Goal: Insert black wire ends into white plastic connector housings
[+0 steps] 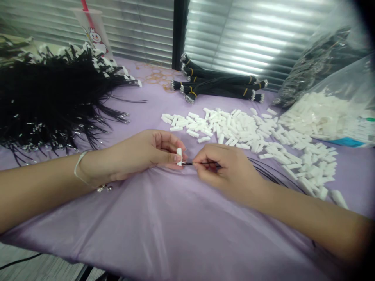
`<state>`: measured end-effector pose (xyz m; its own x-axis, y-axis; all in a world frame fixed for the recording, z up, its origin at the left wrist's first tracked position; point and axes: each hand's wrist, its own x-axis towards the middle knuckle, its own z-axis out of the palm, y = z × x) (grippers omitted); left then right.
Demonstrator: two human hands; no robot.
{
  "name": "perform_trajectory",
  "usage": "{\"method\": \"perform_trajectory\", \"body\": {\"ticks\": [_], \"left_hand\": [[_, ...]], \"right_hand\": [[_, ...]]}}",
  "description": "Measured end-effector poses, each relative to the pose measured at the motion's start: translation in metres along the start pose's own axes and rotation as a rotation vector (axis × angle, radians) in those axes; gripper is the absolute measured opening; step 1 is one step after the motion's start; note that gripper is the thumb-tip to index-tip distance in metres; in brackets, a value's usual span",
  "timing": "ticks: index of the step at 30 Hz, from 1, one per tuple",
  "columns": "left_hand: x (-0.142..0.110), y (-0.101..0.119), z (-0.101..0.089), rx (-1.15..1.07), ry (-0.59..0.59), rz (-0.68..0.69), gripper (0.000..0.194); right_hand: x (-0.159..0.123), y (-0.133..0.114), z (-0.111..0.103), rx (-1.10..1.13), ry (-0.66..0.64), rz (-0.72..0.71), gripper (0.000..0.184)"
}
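Note:
Between thumb and fingers, my left hand (146, 154) pinches a small white plastic connector housing (179, 157), held upright. My right hand (224, 166) is closed on thin black wires (265, 171), which trail behind it to the right, partly under the forearm. One wire's metal-tipped end reaches the side of the housing; whether it sits inside I cannot tell. Just beyond my hands spreads a loose pile of similar white housings (234, 125).
A heap of black wires with white ends (55, 97) covers the left. Banded black wire bundles (219, 84) lie at the back, near rubber bands (159, 76). A cup with a straw (95, 35) stands back left. Clear bags (331, 113) stand right. Purple cloth (175, 226) covers the table.

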<state>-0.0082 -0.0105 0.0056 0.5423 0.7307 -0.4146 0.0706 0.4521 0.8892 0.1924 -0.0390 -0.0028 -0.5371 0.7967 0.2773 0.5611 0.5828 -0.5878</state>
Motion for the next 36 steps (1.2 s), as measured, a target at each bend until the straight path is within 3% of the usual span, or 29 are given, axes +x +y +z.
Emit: {"method": "perform_trajectory", "body": {"ticks": [12, 21, 36], "left_hand": [[-0.0003, 0.0008, 0.0011, -0.005, 0.010, 0.004, 0.010], [0.0005, 0.0005, 0.0017, 0.010, 0.024, 0.012, 0.011], [0.0017, -0.0046, -0.0010, 0.030, 0.032, 0.009, 0.013]], "right_hand": [[0.0039, -0.0009, 0.0044, 0.092, 0.030, 0.122, 0.009], [0.0024, 0.0022, 0.0069, -0.074, 0.001, -0.151, 0.009], [0.0032, -0.0034, 0.0065, -0.124, -0.100, -0.027, 0.012]]}}
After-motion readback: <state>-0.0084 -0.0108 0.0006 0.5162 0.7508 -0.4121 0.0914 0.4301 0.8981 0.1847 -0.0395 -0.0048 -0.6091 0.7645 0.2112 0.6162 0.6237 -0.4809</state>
